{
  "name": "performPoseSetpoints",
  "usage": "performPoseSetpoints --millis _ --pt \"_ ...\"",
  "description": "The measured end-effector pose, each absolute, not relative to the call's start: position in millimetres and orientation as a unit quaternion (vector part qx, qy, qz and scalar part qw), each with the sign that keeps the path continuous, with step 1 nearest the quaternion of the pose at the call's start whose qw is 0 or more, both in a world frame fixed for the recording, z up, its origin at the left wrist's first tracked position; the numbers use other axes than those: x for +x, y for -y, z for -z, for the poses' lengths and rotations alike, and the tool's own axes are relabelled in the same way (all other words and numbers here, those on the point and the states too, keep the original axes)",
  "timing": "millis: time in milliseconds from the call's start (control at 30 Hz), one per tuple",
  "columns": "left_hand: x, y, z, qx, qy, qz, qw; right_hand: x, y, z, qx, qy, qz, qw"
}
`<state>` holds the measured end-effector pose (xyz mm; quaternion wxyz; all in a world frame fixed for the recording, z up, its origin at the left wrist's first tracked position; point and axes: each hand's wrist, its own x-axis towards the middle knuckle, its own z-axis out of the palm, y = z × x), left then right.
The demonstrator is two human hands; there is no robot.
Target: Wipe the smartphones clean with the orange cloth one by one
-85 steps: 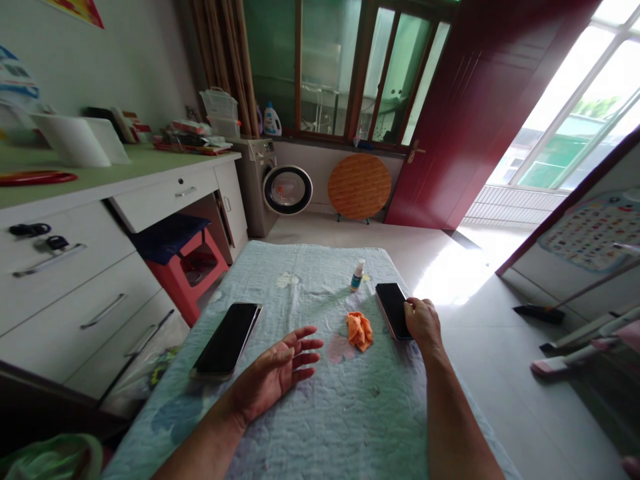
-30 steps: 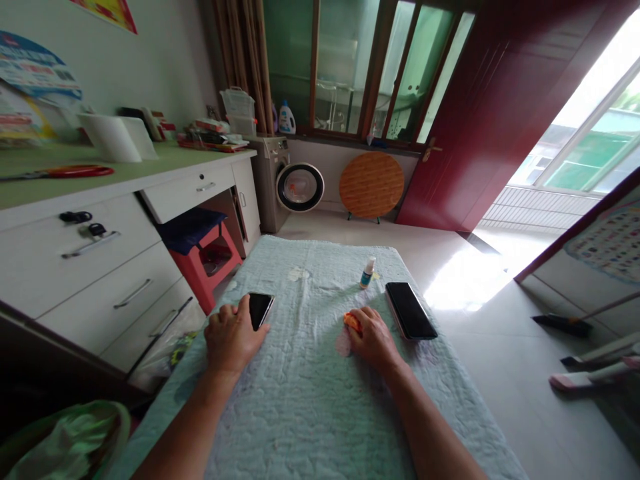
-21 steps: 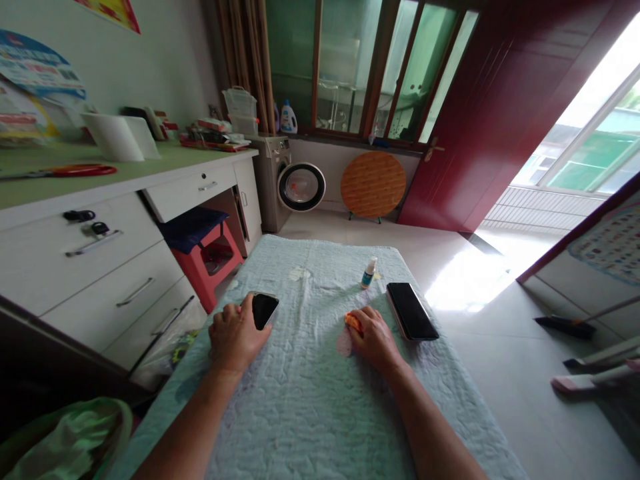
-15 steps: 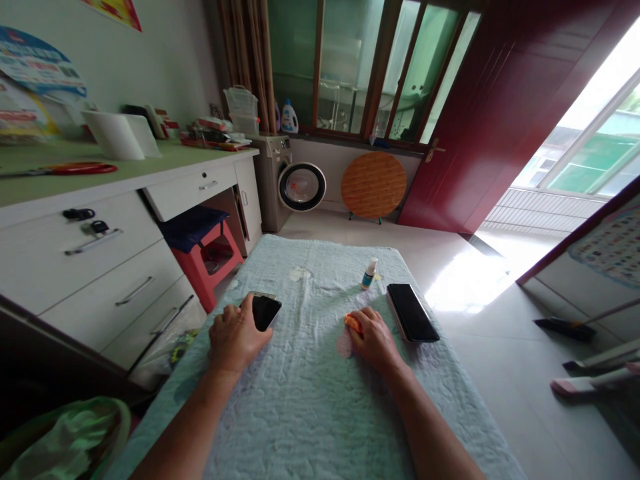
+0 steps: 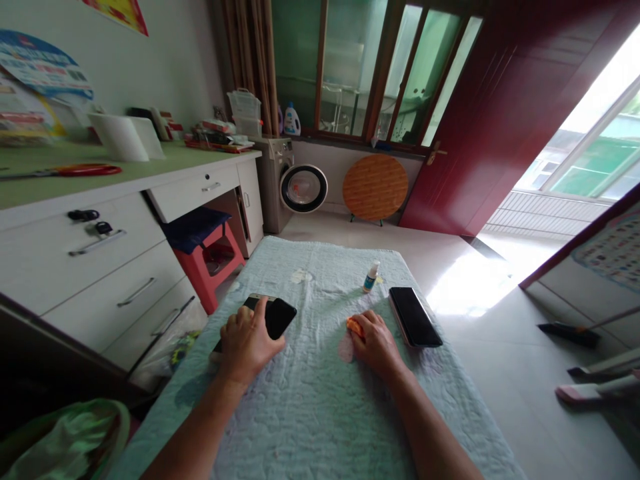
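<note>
My left hand [image 5: 250, 340] is closed, thumb and fingers around the edges of a black smartphone [image 5: 281, 319]. Under that hand lies another phone with a pale gold edge [image 5: 258, 298], mostly covered; whether the two phones touch I cannot tell. On the right, my right hand [image 5: 375, 340] has its fingers wrapped round a small orange cloth [image 5: 355, 327], pressed down on the quilted cover. Beside it lies a dark-screened phone [image 5: 416, 317], thick at the side as if something sits beneath it. Behind stands a small white-capped spray bottle [image 5: 371, 278], upright.
A pale blue quilted cover [image 5: 310, 413] spreads over the surface before me. To the left are a white drawer desk [image 5: 100, 267], a red stool [image 5: 213, 263] and a lined bin [image 5: 65, 440]. Farther back stand a washing machine [image 5: 273, 180] with its door open and a round wooden tabletop [image 5: 375, 188].
My left hand has shifted to the right with the black smartphone, and more of the phone beneath shows. The right hand and the orange cloth stay nearly where they were.
</note>
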<state>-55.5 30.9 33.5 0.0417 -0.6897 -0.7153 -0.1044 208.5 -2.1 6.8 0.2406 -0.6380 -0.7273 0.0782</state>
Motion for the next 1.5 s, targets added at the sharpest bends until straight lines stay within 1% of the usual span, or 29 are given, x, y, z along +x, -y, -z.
performPoseSetpoints --millis 133,233,367,600,700,867,967,1100,1200,1367,1433,1500 --pt "-39 -20 -31 -0.75 0.641 0.163 0.016 208 2 -6 -0.637 0.727 -0.077 0.243" --pt "-23 -11 -26 -0.782 0.594 0.181 -0.047 208 2 -6 -0.638 0.727 -0.073 0.245" --pt "-6 -5 -17 -0.788 0.585 0.164 -0.1 207 2 -7 -0.64 0.726 -0.071 0.242" --pt "-5 -3 -16 -0.778 0.608 0.125 -0.101 207 3 -10 -0.64 0.726 -0.085 0.238" --pt "-19 -2 -23 -0.793 0.582 0.099 -0.151 210 4 -10 -0.638 0.725 -0.087 0.244" --pt "-47 -3 -35 -0.825 0.483 0.064 -0.287 216 2 -7 -0.65 0.705 -0.094 0.268" --pt "-54 -5 -41 -0.829 0.447 0.063 -0.33 217 1 -4 -0.666 0.689 -0.096 0.27" --pt "-50 -5 -41 -0.835 0.42 0.079 -0.347 218 0 -3 -0.677 0.674 -0.106 0.278" --pt "-40 -4 -34 -0.831 0.429 0.1 -0.34 216 -1 -2 -0.673 0.662 -0.098 0.315" --pt "-20 -1 -20 -0.837 0.432 0.152 -0.298 203 -1 -7 -0.648 0.655 -0.08 0.381" --pt "-14 0 -18 -0.836 0.441 0.158 -0.287 195 0 -11 -0.626 0.674 -0.092 0.381" --pt "-11 0 -16 -0.832 0.452 0.169 -0.275 188 3 -14 -0.586 0.717 -0.12 0.358"
